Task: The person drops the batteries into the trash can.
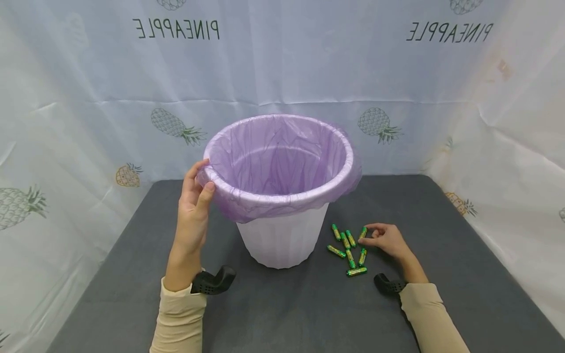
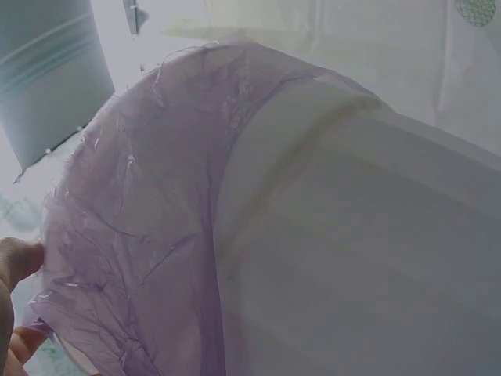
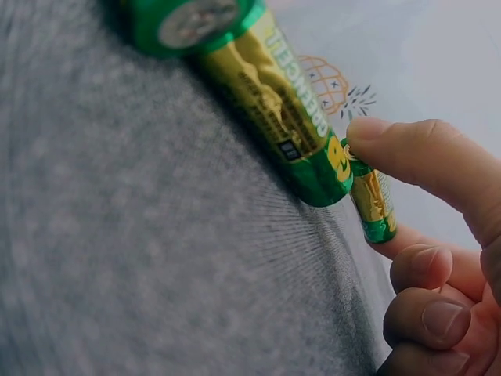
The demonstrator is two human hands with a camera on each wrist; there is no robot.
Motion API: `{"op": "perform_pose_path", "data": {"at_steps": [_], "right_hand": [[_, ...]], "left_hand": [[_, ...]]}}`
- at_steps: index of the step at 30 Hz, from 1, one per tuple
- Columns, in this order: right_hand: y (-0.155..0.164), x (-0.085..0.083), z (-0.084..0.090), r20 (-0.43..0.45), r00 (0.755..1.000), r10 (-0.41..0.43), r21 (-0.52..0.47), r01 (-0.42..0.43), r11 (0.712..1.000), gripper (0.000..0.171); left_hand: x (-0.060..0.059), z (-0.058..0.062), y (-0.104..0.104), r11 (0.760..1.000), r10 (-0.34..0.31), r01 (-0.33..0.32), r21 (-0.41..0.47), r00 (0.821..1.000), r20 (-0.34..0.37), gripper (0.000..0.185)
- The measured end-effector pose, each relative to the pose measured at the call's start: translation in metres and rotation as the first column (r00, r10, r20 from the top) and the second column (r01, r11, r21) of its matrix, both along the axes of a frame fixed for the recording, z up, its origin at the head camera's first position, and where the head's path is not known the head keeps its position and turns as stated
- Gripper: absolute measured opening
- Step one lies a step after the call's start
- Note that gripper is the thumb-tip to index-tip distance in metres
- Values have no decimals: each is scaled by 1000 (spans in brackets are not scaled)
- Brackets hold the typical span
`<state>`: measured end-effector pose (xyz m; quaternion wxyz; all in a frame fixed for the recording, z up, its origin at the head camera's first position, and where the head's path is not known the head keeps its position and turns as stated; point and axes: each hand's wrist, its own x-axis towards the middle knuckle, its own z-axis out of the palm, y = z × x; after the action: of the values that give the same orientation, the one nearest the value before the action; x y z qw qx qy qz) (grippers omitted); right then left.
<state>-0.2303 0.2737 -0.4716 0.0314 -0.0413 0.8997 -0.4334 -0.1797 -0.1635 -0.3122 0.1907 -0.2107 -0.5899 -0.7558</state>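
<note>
A white trash bin [image 1: 282,240] lined with a purple plastic bag [image 1: 247,208] stands at the centre in the head view. My left hand [image 1: 191,220] grips the bin's left rim, thumb on the near side and fingers round the lined edge. To the right of the bin, my right hand [image 1: 389,241] pinches a green-and-yellow battery [image 3: 372,202] between thumb and index finger, by its ends. The other fingers of that hand are curled, as the right wrist view shows. Several similar batteries [image 1: 350,258] lie loosely grouped between the bin and this hand.
A dark grey tabletop [image 1: 287,314] carries everything. Behind it and along both sides hangs a white curtain [image 1: 282,59] with pineapple prints. A battery [image 3: 270,102] looms large close to the right wrist camera.
</note>
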Motion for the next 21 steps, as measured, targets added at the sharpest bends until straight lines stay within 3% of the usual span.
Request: {"op": "perform_pose_path", "data": {"at_steps": [21], "right_hand": [[-4, 1, 15, -24, 1000, -1, -18, 0, 1000, 54]], "left_hand": [[1, 0, -1, 1000, 2, -2, -13, 1000, 10, 38]]}}
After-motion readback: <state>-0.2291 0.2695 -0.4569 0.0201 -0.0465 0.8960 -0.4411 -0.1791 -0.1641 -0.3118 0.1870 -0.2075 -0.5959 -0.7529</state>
